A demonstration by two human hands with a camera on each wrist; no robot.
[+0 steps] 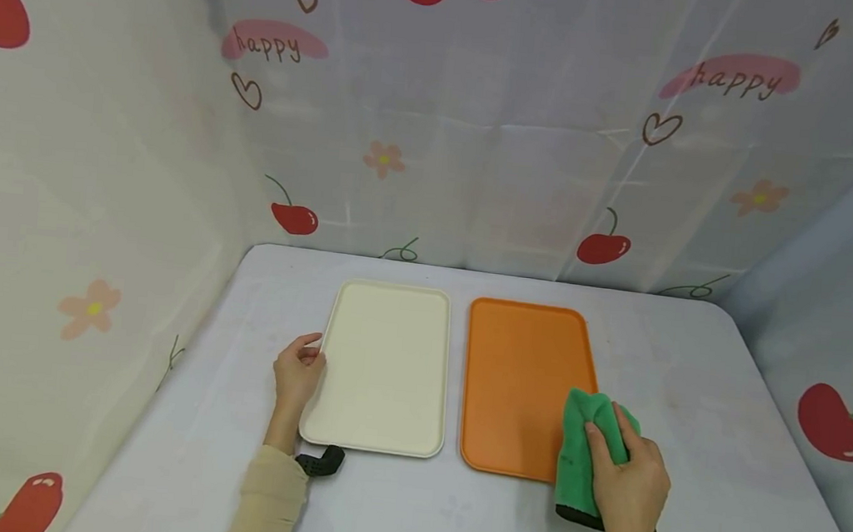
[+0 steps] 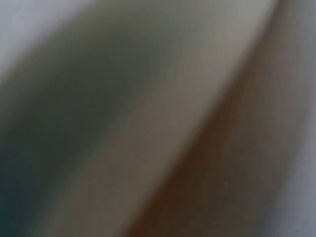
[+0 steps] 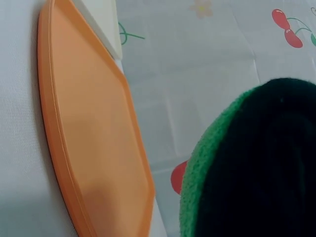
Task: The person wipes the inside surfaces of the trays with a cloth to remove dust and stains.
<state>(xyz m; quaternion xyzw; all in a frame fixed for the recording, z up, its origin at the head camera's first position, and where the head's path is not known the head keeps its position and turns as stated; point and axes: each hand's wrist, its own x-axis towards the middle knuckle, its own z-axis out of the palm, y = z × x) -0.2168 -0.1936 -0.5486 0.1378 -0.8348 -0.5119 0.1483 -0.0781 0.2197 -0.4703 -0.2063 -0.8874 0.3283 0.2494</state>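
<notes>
A cream tray (image 1: 388, 367) lies flat on the white table, and an orange tray (image 1: 522, 390) lies just to its right. At the cream tray's left edge, my left hand (image 1: 301, 373) pinches the rim with bent fingers. My right hand (image 1: 633, 483) grips a folded green cloth (image 1: 579, 449) with a dark edge, held over the orange tray's lower right corner. In the right wrist view the cloth (image 3: 197, 192) fills the lower right, apart from the orange tray (image 3: 98, 133). The left wrist view is too blurred to make out the fingers.
The white table (image 1: 703, 388) has rounded far corners. Printed curtains (image 1: 482, 137) with cherries and flowers hang behind it and on both sides. Black wrist devices show at the left wrist (image 1: 321, 461) and near the right forearm.
</notes>
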